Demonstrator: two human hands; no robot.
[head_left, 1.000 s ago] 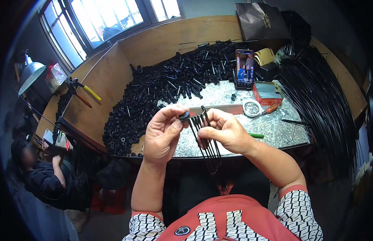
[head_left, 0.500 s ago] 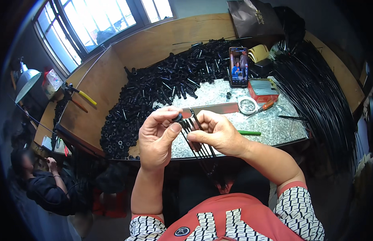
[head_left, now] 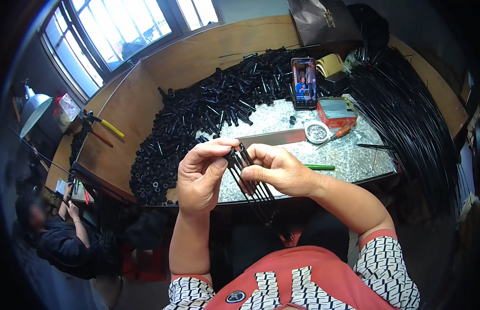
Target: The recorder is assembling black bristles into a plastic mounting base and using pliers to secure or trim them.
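Note:
Before my chest, over the table's front edge, my left hand (head_left: 201, 178) pinches a small round black plastic part (head_left: 231, 154) between thumb and fingertips. My right hand (head_left: 281, 171) grips a fan of several thin black rods (head_left: 257, 194), its thumb lying across them. Their upper ends meet the round part at my left fingertips; whether each is seated in it I cannot make out. The lower ends hang toward my lap. Beyond my hands lies a large heap of black tubular plastic parts (head_left: 219, 95).
A phone (head_left: 304, 85) stands upright beside a red box (head_left: 330, 123). Near it are a white dish (head_left: 307, 135), an orange-handled tool (head_left: 342, 131) and a green stick (head_left: 320, 167). Long black rods (head_left: 405, 113) cover the right side. Yellow-handled pliers (head_left: 112, 128) hang left, near another person (head_left: 69, 245).
A rod end that stood apart on the right has come in against the round part, which has tilted. My hands are closer together. The other person's hands have moved up.

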